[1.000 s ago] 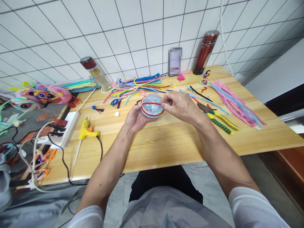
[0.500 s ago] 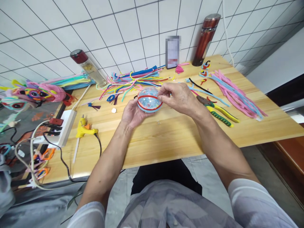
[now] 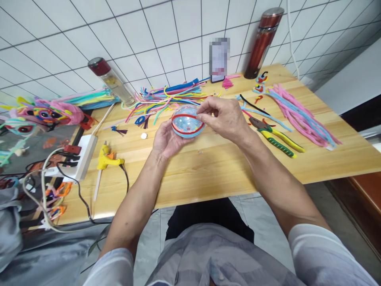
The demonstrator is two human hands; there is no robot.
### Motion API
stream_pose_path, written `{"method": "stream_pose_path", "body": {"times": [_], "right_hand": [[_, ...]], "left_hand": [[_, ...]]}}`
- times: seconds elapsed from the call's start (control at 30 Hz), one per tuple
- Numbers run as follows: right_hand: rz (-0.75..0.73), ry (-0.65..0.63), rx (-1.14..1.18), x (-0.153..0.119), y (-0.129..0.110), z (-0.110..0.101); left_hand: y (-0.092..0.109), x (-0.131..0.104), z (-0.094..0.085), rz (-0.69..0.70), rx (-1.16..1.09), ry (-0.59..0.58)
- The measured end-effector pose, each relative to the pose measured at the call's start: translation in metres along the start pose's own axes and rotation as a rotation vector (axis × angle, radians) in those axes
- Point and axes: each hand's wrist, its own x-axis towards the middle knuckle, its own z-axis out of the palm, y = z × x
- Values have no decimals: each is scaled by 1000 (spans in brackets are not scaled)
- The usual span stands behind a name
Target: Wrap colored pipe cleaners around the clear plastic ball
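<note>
My left hand cups a clear rounded plastic shell from its left side and below. Light blue pipe cleaner runs along the shell's lower edge, and a red pipe cleaner loops around its opening. At the upper right of that loop, the thumb and forefinger of my right hand are pinched together on the red strip; the exact contact is partly hidden by the fingers. Pliers with yellow-green handles lie right of my right wrist.
Behind my hands lies a pile of coloured pipe cleaners; a pink and blue bundle is at right. A phone, a red flask and a glass bottle stand by the wall. A yellow glue gun and power strip are at left.
The camera view has shifted slightly. My right fingertips have moved a little left along the red loop; my left hand keeps its hold on the shell.
</note>
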Motion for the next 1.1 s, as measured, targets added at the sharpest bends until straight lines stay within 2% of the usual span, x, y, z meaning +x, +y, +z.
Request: {"method": "stream_pose_path", "body": {"times": [0.37,0.6,0.9,1.1], "right_hand": [[13,13,15,0,6,8],[159,-19,14,0,2,6],[196,-30,225,4,13,7],[228,-53,296,4,14,5]], "left_hand": [[0,1,4,-35,-22,26],[-1,2,1,-31,-35,49],[0,2,-1,-41,-18,23],[1,0,0,-26,-45,57]]}}
